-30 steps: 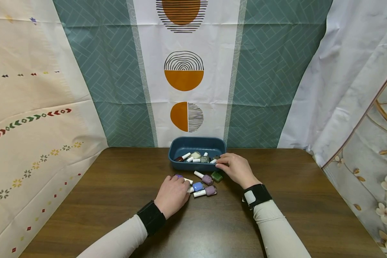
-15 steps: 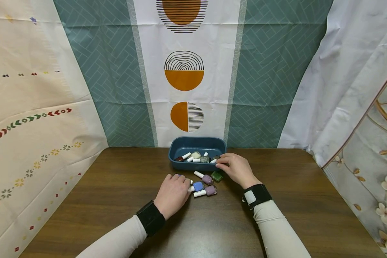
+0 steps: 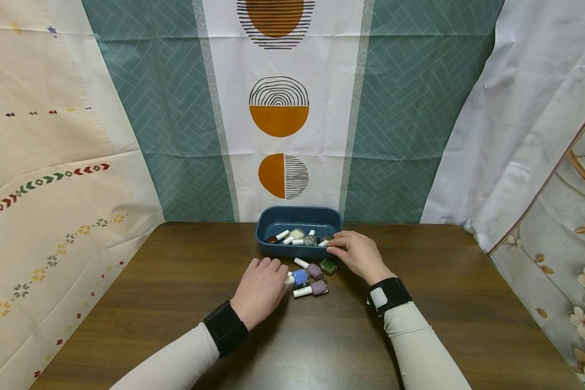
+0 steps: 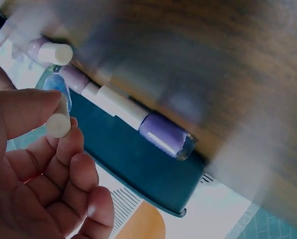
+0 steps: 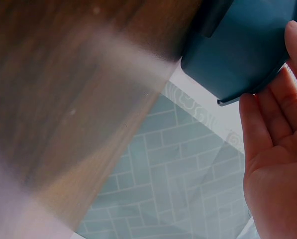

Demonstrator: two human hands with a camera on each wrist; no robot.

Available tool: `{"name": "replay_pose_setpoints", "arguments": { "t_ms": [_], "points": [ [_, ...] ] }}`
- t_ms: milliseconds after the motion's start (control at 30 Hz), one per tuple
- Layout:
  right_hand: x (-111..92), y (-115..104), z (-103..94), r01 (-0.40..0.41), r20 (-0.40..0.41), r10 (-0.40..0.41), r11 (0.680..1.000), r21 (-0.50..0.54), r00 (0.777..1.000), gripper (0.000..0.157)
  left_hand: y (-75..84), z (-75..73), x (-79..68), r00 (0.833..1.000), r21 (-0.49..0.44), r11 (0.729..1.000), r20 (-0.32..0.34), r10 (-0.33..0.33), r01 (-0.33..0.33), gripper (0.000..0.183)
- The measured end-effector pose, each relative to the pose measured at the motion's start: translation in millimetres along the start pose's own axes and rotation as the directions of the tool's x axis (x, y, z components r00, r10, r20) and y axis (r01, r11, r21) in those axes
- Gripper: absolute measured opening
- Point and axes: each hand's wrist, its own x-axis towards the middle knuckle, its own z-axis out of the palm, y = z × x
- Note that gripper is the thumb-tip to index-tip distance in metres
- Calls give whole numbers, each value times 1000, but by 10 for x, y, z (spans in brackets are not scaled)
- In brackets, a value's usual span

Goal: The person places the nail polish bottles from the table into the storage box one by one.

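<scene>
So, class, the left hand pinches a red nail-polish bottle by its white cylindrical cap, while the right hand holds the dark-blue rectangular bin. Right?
Not red: the left wrist view shows the left hand pinching a blue nail-polish bottle by its white cylindrical cap. The right hand holds the dark-blue rectangular bin.

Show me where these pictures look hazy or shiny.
Head view: soft glare on the near tabletop; left wrist view: hazy patches blur the tabletop, the purple polish bottle catches a highlight; right wrist view: a pale band crosses the tabletop.
</scene>
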Motion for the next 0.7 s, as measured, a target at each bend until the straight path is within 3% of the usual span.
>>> {"name": "replay_pose_setpoints", "arguments": {
  "t_ms": [500,700],
  "points": [
    [-1,0,-10,2,-3,-2,1000,-2,1000,18,-124,-153,113,996,-4,1000,-90,-6,6,29],
    [-3,-3,-12,-10,12,10,1000,-4,1000,19,-186,-199,187,995,3,1000,-97,-18,18,29]
  ]
}}
